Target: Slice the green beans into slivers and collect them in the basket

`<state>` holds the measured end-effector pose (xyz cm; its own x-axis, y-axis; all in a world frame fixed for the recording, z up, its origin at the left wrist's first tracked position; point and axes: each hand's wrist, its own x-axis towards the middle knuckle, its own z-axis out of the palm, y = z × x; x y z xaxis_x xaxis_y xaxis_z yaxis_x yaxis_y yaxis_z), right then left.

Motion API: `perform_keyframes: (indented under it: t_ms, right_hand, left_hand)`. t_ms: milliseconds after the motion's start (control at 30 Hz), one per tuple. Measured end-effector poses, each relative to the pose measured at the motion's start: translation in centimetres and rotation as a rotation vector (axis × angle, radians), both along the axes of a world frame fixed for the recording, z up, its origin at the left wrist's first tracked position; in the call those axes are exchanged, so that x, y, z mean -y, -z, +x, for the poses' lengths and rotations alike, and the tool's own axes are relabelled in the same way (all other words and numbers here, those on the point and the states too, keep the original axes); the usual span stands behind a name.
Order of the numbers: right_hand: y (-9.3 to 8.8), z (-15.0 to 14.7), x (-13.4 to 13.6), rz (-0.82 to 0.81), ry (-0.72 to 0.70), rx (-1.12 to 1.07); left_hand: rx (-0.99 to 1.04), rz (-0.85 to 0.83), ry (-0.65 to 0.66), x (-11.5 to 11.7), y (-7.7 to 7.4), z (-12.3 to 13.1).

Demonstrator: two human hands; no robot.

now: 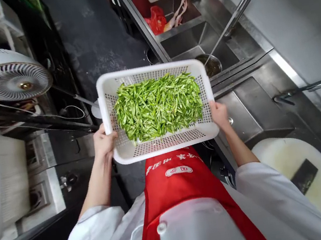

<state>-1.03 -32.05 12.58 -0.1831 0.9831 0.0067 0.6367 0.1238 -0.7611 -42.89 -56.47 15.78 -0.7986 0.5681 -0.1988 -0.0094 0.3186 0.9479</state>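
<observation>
A white plastic basket [166,151] with perforated walls is held up in front of my red apron [184,182]. Inside it lies a heap of thinly sliced green vegetable [159,105]. My left hand [104,141] grips the basket's left end, thumb over the rim. At the opposite end my right hand [219,113] is closed on the rim, its fingers partly hidden behind the wall. The basket hangs over the floor, close to the sink counter on my right.
Steel sinks with a faucet [240,8] run along the right, and one holds a metal bowl [213,64]. Nearer stands a round cutting board [273,154] with a cleaver [305,175]. On the left are a white fan [13,77] and stacked white baskets [12,179].
</observation>
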Motion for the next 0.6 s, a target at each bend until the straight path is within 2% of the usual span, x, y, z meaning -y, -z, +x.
perform_keyframes:
  t_ms: [133,200,333,400,500,600]
  right_hand:
    - [1.1,-0.5,0.9,-0.063,-0.029,0.076]
    - [0.8,-0.3,1.4,-0.009,-0.031,0.069]
    - [0.9,0.4,3.0,0.092,0.035,-0.01]
    - [1.8,0.1,3.3,0.082,0.052,-0.022]
    - [3.2,-0.8,2.6,0.004,0.015,-0.016]
    - [3.0,-1.1,1.8,-0.018,-0.014,-0.014]
  left_hand:
    - [0.167,-0.177,-0.01,0.2,0.7,0.3]
    - [0.092,-0.128,0.003,1.0,0.5,0.4]
    - [-0.204,0.038,0.022,3.3,0.2,1.6]
    - [-0.243,0.039,0.012,3.5,1.2,2.1]
    - [-0.127,-0.036,0.0,2.2,3.6,1.9]
    - [-0.045,-0.041,0.023,1.5,4.6,0.8]
